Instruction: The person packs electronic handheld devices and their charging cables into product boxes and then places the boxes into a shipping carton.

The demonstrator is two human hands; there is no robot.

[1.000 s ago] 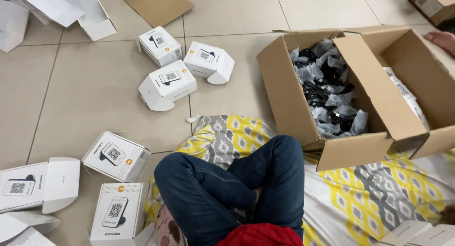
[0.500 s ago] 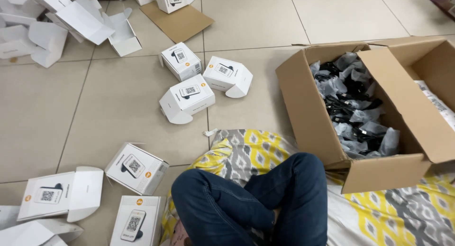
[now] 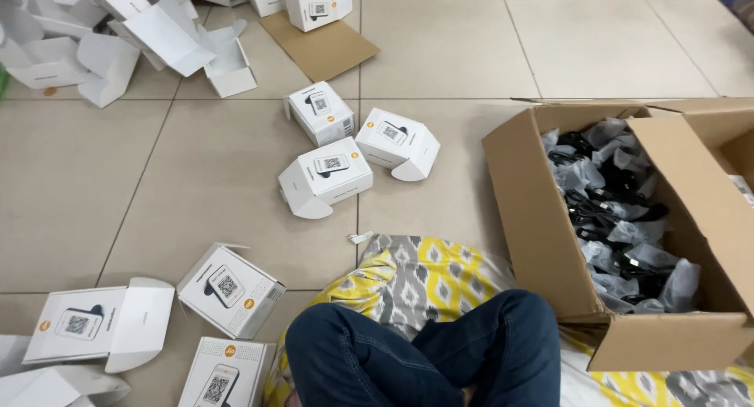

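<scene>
The open brown cardboard carton [image 3: 542,219] was found at the right edge of the beige tiled floor [image 3: 196,171], its flaps spread wide and its inside packed with black cables in clear plastic bags [image 3: 620,219]. Just beside its near wall, a knee in dark blue denim [image 3: 440,360] was seen, folded over a yellow, grey and white patterned cushion [image 3: 408,277]. Neither hand was caught in view, so it could not be told whether the fingers were loose, clenched or wrapped round anything. Three small white printed cardboard boxes [image 3: 326,175] were clustered near the middle of the floor, two of them touching. More white boxes [image 3: 232,289] were scattered at the near left corner, some with lids flipped open. At the far left corner, a heap of empty unfolded white boxes [image 3: 118,38] was piled up, and a flat brown cardboard sheet [image 3: 318,46] lay beside it at the far edge.
</scene>
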